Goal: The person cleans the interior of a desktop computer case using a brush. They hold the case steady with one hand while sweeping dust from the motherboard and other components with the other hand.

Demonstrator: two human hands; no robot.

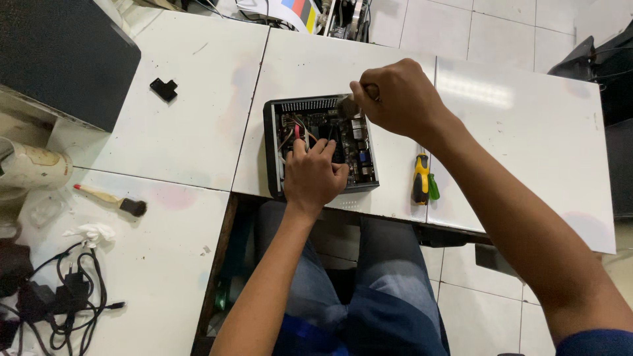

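Small open black computer case (321, 146) set on white table (198, 118), near front edge. Left hand (312, 175) rested inside, fingers pressed on board, nothing grasped. Right hand (397, 97) clenched around brush (349, 104) at case's rear corner. Yellow-green screwdrivers (422, 179) laid just right. Colour-striped card (300, 9) at far edge.

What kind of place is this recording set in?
Probably an electronics repair bench: an opened computer case with its board exposed, screwdrivers on the white table, a brush and tangled adapters.

Small black open computer case (321, 146), lid off, flat on white table near front edge, circuit board and coloured wires exposed. Brush (347, 104) with dark bristles tilted over its back right corner.
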